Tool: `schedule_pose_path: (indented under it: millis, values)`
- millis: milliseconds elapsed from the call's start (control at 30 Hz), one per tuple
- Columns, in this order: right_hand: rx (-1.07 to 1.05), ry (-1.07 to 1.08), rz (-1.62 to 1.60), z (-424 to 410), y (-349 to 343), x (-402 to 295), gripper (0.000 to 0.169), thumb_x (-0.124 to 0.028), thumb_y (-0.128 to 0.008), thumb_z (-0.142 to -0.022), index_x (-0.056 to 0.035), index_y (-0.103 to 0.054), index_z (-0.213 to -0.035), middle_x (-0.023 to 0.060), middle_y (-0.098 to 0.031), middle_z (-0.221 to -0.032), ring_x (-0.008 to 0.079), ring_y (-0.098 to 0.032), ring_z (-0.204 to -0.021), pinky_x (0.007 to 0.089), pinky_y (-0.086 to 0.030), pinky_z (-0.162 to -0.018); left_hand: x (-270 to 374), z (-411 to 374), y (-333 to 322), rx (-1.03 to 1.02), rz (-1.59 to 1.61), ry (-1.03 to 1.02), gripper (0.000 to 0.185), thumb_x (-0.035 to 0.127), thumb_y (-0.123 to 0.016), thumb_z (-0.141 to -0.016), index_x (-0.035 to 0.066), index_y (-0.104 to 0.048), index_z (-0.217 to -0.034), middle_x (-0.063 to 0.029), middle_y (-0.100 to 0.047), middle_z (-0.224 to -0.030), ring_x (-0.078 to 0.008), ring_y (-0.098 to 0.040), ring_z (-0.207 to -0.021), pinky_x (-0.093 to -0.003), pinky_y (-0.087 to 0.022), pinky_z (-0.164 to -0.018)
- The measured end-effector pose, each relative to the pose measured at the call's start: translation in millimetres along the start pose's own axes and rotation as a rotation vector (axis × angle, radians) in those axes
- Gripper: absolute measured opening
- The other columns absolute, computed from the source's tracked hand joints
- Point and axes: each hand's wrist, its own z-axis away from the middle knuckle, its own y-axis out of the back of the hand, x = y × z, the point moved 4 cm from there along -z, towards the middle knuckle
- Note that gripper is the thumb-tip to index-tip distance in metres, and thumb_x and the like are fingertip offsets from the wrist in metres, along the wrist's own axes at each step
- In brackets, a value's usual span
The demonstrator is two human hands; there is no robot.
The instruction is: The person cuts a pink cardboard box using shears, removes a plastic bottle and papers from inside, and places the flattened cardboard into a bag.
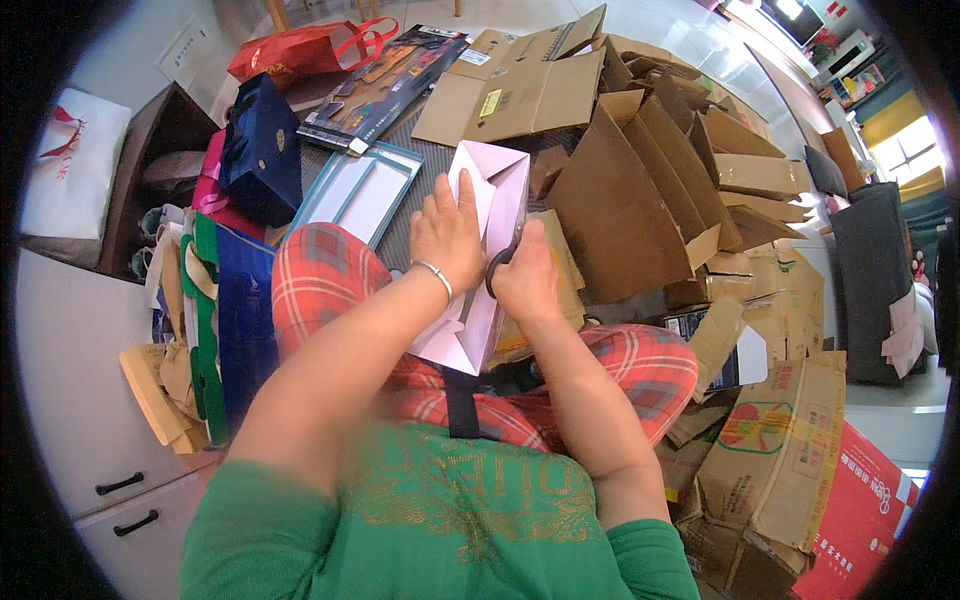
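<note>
A pale pink paper carton (469,352) lies lengthwise over my lap, its folded triangular corners showing at both ends. My left hand (448,232) holds it from above, with the fingers stretched along a pale flap; the thumb is hidden. In my right hand (530,274) is a pair of scissors with black handles (501,264), at the carton's right side. The blades are mostly hidden, so how far they are apart cannot be told. Just beyond the left knee sits a shallow teal-edged box (360,191) with a white inside.
Flattened brown cardboard boxes (622,202) are piled ahead and right. A printed box (386,86), red bag (300,52) and dark blue gift box (259,150) stand ahead left. Folded paper bags (199,322) lean by a white cabinet (82,375). At right is a worn carton (757,450).
</note>
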Motion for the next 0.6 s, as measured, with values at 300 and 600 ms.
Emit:
schedule_pose_path:
  millis: [300, 600]
  values:
    - [-0.184, -0.112, -0.307, -2, 17, 30, 0.033, -0.009, -0.069, -0.066, -0.0001, -0.045, -0.087, 0.0094, -0.055, -0.079, 0.0183, -0.054, -0.070, 0.0320, -0.045, -0.062, -20, -1, 9, -0.179, 0.546, -0.152, 0.090, 0.013, -0.061, -0.059, -0.008, -0.015, -0.133, -0.0318, -0.029, -0.129, -0.0401, -0.034, -0.120, -0.0350, -0.029, -0.102]
    - [0.013, -0.120, 0.000, -6, 59, 39, 0.037, -0.011, -0.075, -0.061, -0.0005, -0.047, -0.082, 0.0146, -0.054, -0.081, 0.0305, -0.054, -0.074, 0.0368, -0.043, -0.068, -15, 0, 31, -0.664, 1.331, 0.145, 0.036, 0.002, -0.047, -0.067, -0.005, -0.053, -0.102, -0.0071, -0.059, -0.091, -0.0130, -0.057, -0.080, -0.0242, -0.046, -0.072]
